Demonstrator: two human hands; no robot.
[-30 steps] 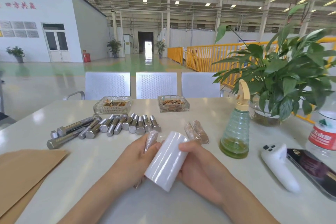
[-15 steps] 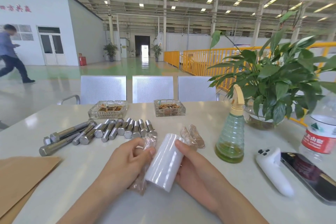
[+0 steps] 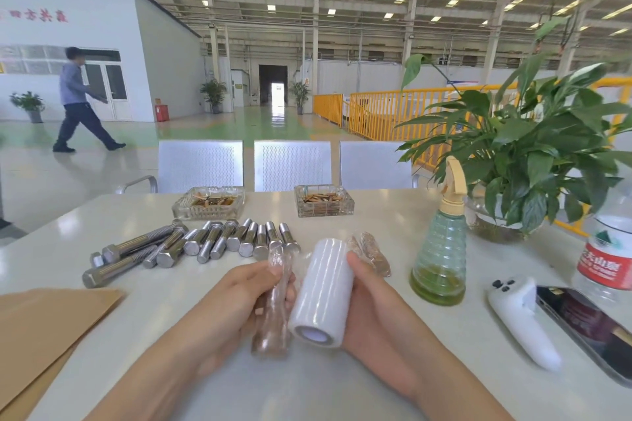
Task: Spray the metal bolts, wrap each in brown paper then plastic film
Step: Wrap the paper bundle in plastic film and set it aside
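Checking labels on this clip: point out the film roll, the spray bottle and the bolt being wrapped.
film roll (image 3: 325,287): head view, white side
spray bottle (image 3: 438,256): head view, ribbed green body
bolt being wrapped (image 3: 273,325): head view, film-covered shaft

wrapped bolt in left hand swung from tilted to nearly upright, film now covers its top. film roll in right hand sits closer alongside. Background person walked right.

Head camera looks forward and down, seemingly close over the table.
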